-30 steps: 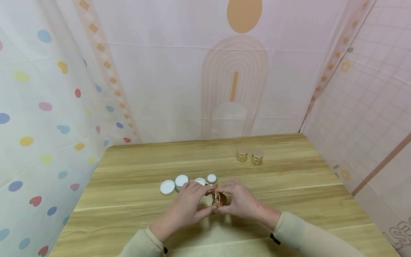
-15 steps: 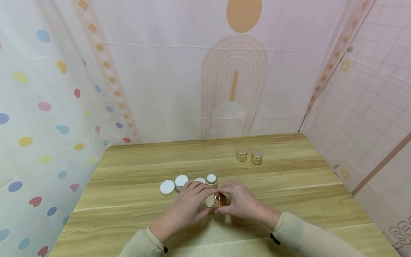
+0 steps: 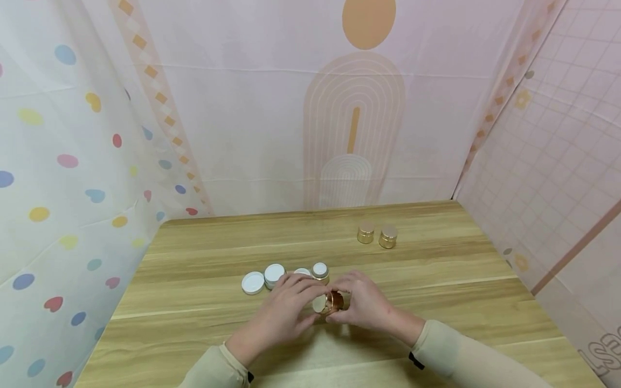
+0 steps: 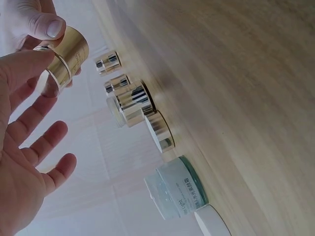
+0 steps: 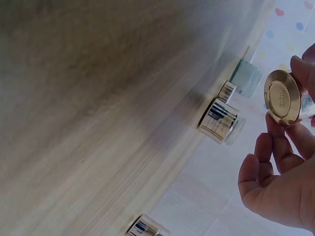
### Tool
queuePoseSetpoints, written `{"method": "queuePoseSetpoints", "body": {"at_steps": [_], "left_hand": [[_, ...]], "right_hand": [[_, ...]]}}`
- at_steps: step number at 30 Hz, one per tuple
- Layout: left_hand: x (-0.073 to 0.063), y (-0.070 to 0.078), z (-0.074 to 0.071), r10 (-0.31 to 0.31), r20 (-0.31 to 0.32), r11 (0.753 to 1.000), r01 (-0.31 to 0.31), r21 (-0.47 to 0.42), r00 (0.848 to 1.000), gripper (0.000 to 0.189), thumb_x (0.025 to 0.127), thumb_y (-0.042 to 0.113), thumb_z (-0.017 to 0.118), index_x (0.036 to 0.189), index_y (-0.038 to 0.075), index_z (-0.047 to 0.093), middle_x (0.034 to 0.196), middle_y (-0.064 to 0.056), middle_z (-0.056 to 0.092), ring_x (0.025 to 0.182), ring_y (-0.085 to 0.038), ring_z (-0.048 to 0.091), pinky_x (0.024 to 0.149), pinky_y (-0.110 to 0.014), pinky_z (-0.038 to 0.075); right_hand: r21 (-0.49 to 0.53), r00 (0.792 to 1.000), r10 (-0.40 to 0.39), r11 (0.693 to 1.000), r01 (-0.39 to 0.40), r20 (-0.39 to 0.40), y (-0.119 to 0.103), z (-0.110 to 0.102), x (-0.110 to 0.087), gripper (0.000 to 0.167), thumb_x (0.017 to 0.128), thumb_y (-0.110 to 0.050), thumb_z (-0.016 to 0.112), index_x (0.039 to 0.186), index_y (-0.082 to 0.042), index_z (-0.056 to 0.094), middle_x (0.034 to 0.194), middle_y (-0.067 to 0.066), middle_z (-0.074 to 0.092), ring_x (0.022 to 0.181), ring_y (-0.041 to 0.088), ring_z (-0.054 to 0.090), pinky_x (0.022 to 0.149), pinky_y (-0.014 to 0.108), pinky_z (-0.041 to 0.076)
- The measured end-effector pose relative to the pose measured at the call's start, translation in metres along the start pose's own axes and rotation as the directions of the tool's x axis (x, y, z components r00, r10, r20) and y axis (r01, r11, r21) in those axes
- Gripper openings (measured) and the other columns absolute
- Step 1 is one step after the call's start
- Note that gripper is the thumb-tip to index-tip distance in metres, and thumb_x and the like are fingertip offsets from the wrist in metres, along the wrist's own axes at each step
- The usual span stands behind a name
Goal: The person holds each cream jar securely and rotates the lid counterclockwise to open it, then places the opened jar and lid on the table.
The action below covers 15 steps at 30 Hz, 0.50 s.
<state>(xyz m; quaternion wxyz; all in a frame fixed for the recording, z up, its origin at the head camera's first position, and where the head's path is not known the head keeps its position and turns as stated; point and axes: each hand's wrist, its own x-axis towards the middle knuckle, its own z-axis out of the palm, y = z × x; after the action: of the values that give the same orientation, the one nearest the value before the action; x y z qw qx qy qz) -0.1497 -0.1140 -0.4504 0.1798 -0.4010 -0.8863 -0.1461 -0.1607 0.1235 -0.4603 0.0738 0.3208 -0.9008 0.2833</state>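
A shiny gold cream jar (image 3: 336, 303) is held on its side between both hands, lid end toward the left. My left hand (image 3: 286, 304) pinches the lid end with thumb and forefinger; its other fingers stand spread in the left wrist view. Fingers and thumb of my right hand (image 3: 363, 303) grip the jar's base end. The flat printed bottom (image 5: 282, 98) of the jar faces the right wrist camera. Just beyond the hands stands a gold jar (image 3: 320, 271) without its lid, its lid (image 4: 160, 131) lying beside it, partly hidden by my left hand in the head view.
A pale green glass jar (image 4: 176, 189) stands on the wooden table (image 3: 204, 237) behind my left hand, with a white lid (image 3: 253, 283) lying inside-up next to it. Two small gold jars, one (image 3: 366, 233) left of the other (image 3: 388, 237), stand farther back on the right.
The left fingers have shifted on the gold jar's lid: the thumb drew back slightly and the forefinger bent lower. More of the lid's end shows now. The right hand has hardly moved.
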Motion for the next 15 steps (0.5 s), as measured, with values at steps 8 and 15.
{"method": "queuePoseSetpoints", "body": {"at_steps": [8, 15], "left_hand": [[-0.0006, 0.0010, 0.0029, -0.038, 0.020, 0.999, 0.038, -0.018, 0.999, 0.063, 0.086, 0.047, 0.087, 0.139, 0.020, 0.066, 0.124, 0.004, 0.074, 0.121, -0.019, 0.064, 0.110, -0.048, 0.048], [0.0023, 0.0022, 0.0049, 0.078, -0.037, 0.995, -0.075, 0.065, 0.996, 0.066, 0.078, 0.033, 0.095, 0.138, 0.025, 0.068, 0.130, 0.007, 0.073, 0.124, -0.019, 0.064, 0.107, -0.045, 0.050]], "right_hand": [[-0.015, 1.000, 0.008, 1.000, -0.008, 0.013, 0.0010, 0.0000, -0.0011, 0.052, 0.074, -0.026, 0.098, 0.121, -0.014, 0.080, 0.116, -0.002, 0.081, 0.114, 0.019, 0.071, 0.106, 0.045, 0.056], [-0.018, 1.000, 0.003, 1.000, -0.002, 0.005, 0.0026, -0.0010, -0.0031, 0.048, 0.073, -0.027, 0.099, 0.116, -0.017, 0.081, 0.113, -0.004, 0.081, 0.112, 0.018, 0.070, 0.102, 0.041, 0.058]]}}
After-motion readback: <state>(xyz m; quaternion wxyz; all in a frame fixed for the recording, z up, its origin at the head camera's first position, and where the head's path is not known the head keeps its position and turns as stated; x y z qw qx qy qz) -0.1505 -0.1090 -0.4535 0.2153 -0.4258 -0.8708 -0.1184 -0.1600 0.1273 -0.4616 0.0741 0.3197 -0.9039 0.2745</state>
